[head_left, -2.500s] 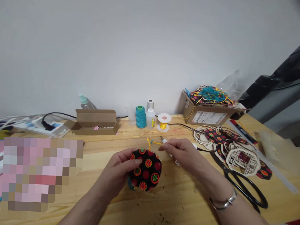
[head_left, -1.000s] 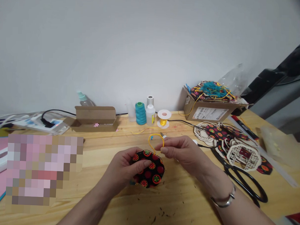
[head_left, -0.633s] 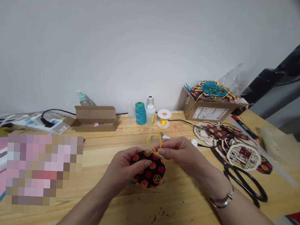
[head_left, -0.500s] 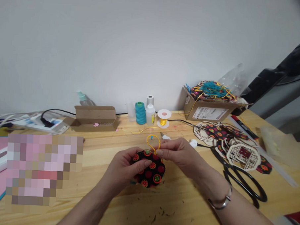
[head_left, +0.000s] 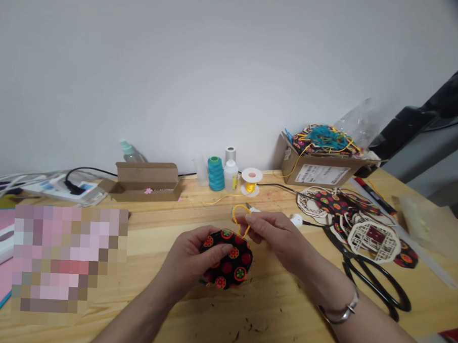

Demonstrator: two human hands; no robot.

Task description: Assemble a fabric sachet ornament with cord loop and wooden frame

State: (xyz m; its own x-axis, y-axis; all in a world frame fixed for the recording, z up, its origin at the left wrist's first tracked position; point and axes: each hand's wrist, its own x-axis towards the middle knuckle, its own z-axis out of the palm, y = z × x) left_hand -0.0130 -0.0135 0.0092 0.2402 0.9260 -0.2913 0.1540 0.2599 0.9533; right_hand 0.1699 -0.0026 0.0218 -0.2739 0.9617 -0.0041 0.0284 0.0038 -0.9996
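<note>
Near the middle of the table, a round black fabric piece (head_left: 228, 265) with red, orange and green flower patterns is held above the wood. My left hand (head_left: 200, 253) grips its left side, thumb lying across the front. From its top rises a loop of twisted yellow cord (head_left: 239, 208). Fingers and thumb of my right hand (head_left: 266, 228) pinch the right side of this loop. What the left fingers touch behind the fabric is hidden.
Big black scissors (head_left: 376, 284) lie at right, beside patterned cut-outs (head_left: 373, 241). Behind stand a teal thread cone (head_left: 216, 173), a white bottle (head_left: 231, 175), a yellow cord spool (head_left: 251, 181) and a filled cardboard box (head_left: 316, 170). An open brown box (head_left: 147, 183) sits left.
My right hand has shifted from the base of the yellow loop up onto its side. The loop now leans right. My left hand keeps its hold on the fabric piece.
</note>
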